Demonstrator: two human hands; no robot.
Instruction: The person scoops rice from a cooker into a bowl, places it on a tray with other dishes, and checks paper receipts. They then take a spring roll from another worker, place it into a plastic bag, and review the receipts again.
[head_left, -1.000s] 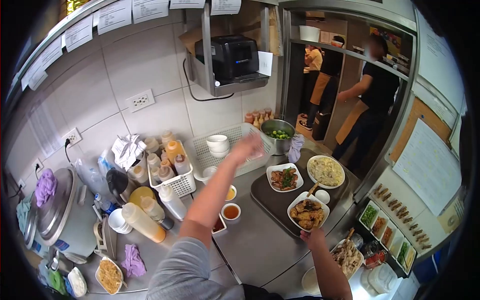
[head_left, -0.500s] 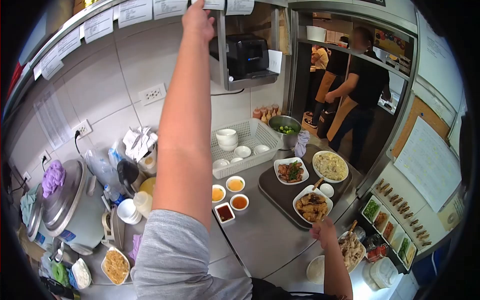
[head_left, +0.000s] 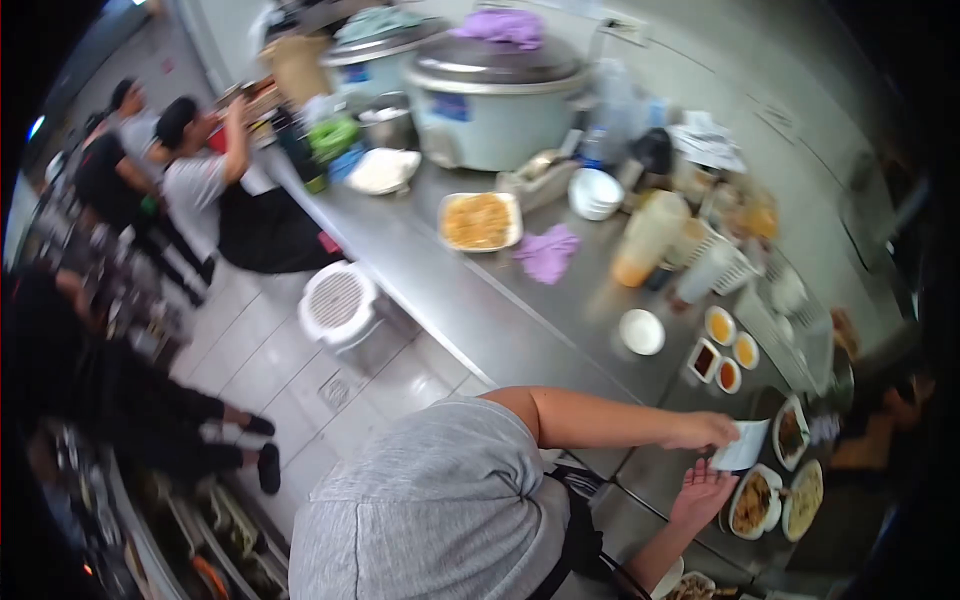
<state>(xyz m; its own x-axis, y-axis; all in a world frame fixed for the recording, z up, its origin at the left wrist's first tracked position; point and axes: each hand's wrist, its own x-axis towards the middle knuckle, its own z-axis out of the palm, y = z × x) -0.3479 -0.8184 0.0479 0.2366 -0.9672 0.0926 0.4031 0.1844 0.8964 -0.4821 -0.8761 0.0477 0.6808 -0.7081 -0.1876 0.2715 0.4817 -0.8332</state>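
Note:
A white order slip [head_left: 742, 446] is pinched by the fingers of my left hand [head_left: 703, 430], over the right side of the counter. Just below it, my right hand [head_left: 703, 490] is open, palm up and fingers apart, with the fingertips close to the slip's lower edge. Right beside the hands stand a bowl of fried pieces [head_left: 750, 502], a dish of browned meat [head_left: 792, 435] and an oval plate of fried rice [head_left: 803, 503]. Small sauce cups [head_left: 720, 325] in yellow, orange and dark brown stand further back.
Along the wall stand a large rice cooker [head_left: 497, 100], squeeze bottles [head_left: 650, 240] and stacked white bowls [head_left: 596, 192]. A dish of orange-yellow food [head_left: 478, 222] and a purple cloth [head_left: 547, 254] lie on the counter. Several people [head_left: 200, 180] are at the left, near a white bin [head_left: 340, 300].
My view has swung left, showing the aisle and people. My left hand has come down from the slip rail with a slip; my right hand has opened beneath it.

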